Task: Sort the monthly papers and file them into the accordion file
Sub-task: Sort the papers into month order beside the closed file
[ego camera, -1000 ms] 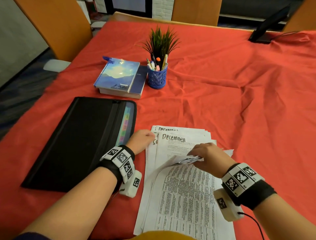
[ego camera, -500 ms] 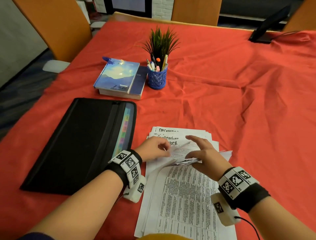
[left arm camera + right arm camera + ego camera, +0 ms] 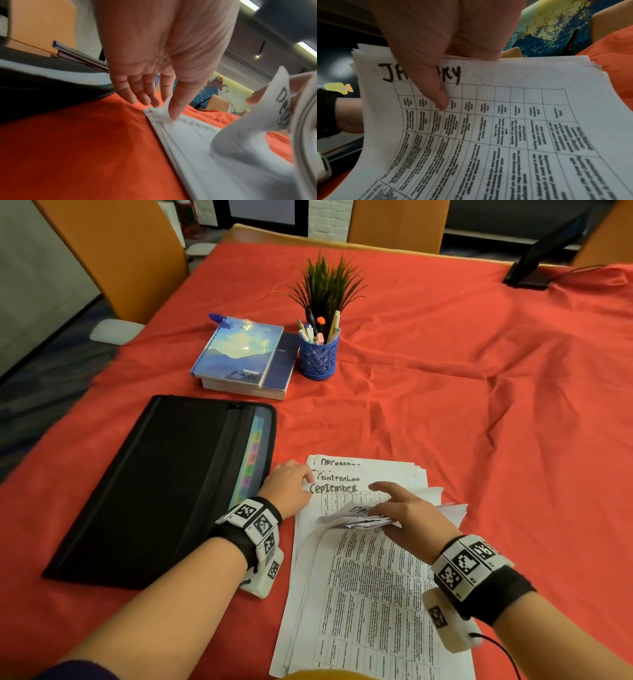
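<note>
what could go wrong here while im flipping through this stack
The right hand holds a thick bent-back bundle of papers under one thumb; it could spring loose and mix the months. The left hand pinches only the corner of the September sheet, which may crease or tear if pulled. The fanned sheets are already uneven and could slide on the wrinkled red cloth.

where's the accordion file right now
In the head view the accordion file lies flat on the red tablecloth at the left, just left of the left hand and paper stack, in front of the books.
</note>
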